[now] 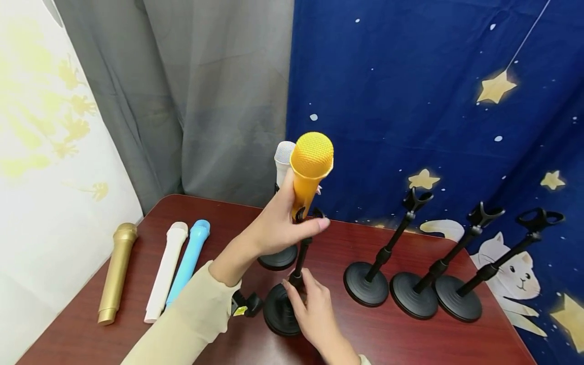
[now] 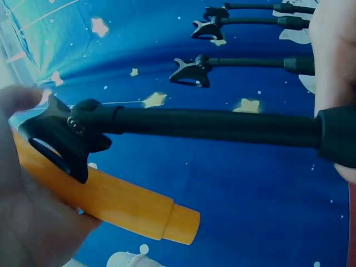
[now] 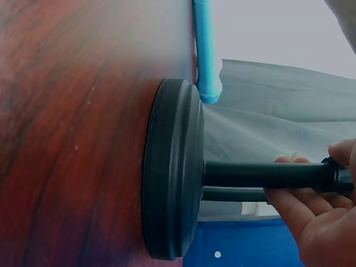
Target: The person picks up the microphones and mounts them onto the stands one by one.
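Note:
My left hand holds an orange microphone upright, its mesh head at the top and the thumb stretched out to the right. In the left wrist view, the lower handle of the orange microphone slants past the black clip of a microphone stand, overlapping it. My right hand grips the pole of this stand low down, above its round base. The right wrist view shows the base flat on the table and the fingers curled round the pole.
Behind the left hand, a white microphone stands in another stand. To the left lie a gold microphone, a white one and a light blue one. Three black stands with bare clips are at the right of the reddish-brown table.

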Demonstrator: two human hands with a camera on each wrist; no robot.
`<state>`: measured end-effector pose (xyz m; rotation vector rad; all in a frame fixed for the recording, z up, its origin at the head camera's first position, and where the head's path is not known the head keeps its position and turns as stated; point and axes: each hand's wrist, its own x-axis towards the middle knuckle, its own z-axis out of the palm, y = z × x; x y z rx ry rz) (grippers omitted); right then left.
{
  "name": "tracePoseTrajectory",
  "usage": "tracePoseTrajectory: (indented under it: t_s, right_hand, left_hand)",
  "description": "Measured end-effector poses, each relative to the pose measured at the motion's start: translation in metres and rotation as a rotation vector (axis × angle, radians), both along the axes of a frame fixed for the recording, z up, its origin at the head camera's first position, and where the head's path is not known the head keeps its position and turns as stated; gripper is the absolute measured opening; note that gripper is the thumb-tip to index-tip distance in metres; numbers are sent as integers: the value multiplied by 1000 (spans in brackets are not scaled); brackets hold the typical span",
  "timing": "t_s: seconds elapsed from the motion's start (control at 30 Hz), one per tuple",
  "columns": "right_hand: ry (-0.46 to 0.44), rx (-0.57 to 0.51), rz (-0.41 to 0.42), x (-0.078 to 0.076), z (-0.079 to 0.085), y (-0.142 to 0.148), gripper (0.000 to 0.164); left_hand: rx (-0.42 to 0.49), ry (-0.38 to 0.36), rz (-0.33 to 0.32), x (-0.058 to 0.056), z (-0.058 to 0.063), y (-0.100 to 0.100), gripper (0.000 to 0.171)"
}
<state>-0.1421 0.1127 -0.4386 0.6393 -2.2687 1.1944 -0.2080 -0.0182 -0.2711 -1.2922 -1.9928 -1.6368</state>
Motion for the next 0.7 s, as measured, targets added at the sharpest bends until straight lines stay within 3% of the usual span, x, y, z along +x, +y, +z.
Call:
tracePoseTrajectory:
  t_s: [0.1,0.2,0.33,0.5,0.7]
  right_hand:
    - [0,4,6,0,0,0,8]
    - [-3,-2,7,0,0,-1,8]
    - [-6,-6,10,0,1,-2,8]
    - [-8,-4,6,0,1,-2,8]
    - [-7,-12,5,-1,-1,-1,8]
  left_hand:
    - [-66,27,7,0,-3,3,85]
    - [-99,19,43,-1,-8,4,81]
    - [-71,24,108,-3,-14,3,74]
    - [-50,104,207,-5,-18,4,68]
    - [-29,146,286,-4,-20,7,66]
